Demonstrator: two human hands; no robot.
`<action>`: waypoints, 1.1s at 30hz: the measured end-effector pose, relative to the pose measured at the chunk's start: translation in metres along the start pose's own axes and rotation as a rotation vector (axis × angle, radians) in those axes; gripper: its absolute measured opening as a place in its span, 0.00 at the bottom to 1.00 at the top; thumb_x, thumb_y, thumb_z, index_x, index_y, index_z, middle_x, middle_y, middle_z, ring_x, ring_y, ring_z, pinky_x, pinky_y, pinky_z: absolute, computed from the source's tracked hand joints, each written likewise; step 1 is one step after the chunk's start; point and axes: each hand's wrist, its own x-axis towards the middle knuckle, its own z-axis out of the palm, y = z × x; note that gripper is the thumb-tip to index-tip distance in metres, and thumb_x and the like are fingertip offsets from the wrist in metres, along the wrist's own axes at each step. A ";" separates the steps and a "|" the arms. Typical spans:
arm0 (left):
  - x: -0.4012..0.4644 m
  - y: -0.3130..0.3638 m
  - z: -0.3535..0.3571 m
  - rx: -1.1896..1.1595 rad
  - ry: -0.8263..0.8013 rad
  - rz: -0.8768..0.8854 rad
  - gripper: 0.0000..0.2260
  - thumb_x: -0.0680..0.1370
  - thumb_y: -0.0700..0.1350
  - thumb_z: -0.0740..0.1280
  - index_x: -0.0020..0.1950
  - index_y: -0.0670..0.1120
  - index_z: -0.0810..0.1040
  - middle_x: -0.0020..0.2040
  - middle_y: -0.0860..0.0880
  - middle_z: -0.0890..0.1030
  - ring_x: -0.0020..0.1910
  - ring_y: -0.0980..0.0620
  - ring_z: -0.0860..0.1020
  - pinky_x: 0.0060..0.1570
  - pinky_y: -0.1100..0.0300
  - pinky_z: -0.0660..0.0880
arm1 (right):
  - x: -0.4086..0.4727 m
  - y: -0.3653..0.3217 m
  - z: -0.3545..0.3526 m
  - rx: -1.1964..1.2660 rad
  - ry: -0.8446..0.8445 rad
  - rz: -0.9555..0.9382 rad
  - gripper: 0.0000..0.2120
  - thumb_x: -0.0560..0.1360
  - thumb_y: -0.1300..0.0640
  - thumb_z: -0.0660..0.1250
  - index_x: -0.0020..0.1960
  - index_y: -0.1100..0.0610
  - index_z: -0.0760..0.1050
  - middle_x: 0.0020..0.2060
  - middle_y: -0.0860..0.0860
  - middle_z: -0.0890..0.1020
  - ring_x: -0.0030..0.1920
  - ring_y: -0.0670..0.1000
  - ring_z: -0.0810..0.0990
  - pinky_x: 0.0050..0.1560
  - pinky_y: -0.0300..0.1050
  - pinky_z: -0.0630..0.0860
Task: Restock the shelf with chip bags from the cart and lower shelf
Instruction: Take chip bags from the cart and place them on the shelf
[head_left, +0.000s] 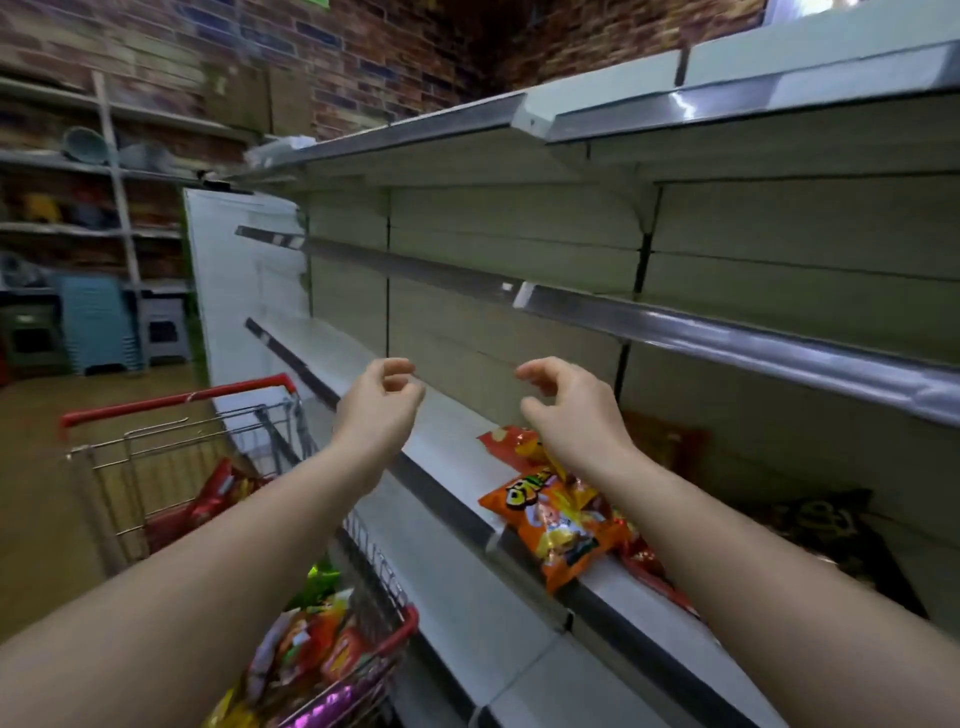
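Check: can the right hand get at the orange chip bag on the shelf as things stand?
Probably yes. The right hand holds nothing and hovers just above the shelf; the orange chip bag lies uncovered near the front edge, below the wrist, nothing between them.

Dim, greenish indoor light — glare streaks the upper shelf rail (691, 111), motion blur softens everything, and edges bow wide-angle.

Single head-worn wide-angle view, looking forward and down along pale metal store shelving (519, 613) on the right; red-handled wire cart (171, 447) lower left, both close.
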 end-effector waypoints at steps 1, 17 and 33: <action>0.008 -0.012 -0.014 0.009 0.010 -0.018 0.13 0.80 0.43 0.62 0.64 0.48 0.72 0.56 0.49 0.74 0.54 0.50 0.73 0.53 0.55 0.72 | 0.005 -0.006 0.018 0.017 -0.019 0.001 0.16 0.75 0.61 0.62 0.61 0.53 0.75 0.60 0.52 0.77 0.61 0.51 0.74 0.61 0.43 0.69; 0.067 -0.194 -0.099 0.142 0.084 -0.434 0.13 0.78 0.42 0.66 0.63 0.45 0.74 0.56 0.46 0.75 0.56 0.48 0.73 0.53 0.55 0.70 | 0.046 0.006 0.249 0.120 -0.540 0.084 0.21 0.75 0.56 0.67 0.67 0.52 0.70 0.63 0.51 0.74 0.60 0.52 0.75 0.58 0.45 0.71; 0.094 -0.394 -0.074 0.190 0.306 -0.985 0.15 0.78 0.43 0.67 0.64 0.44 0.73 0.59 0.42 0.77 0.57 0.43 0.76 0.59 0.48 0.74 | 0.083 0.094 0.483 0.123 -1.070 0.150 0.21 0.73 0.57 0.69 0.65 0.55 0.72 0.61 0.53 0.77 0.59 0.52 0.76 0.51 0.40 0.70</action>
